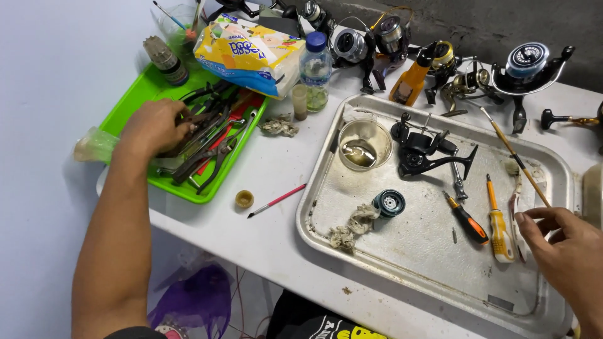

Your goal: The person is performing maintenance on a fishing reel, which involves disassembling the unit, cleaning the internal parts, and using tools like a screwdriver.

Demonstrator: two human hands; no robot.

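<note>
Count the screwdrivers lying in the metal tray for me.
2. An orange-and-black screwdriver lies right of the blue spool; a yellow screwdriver lies beside it, near the right hand. Others may be buried in the green tray.

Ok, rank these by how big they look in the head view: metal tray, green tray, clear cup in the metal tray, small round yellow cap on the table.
1. metal tray
2. green tray
3. clear cup
4. yellow cap

The gaps are plain, so nearness to the camera does not change the order.
</note>
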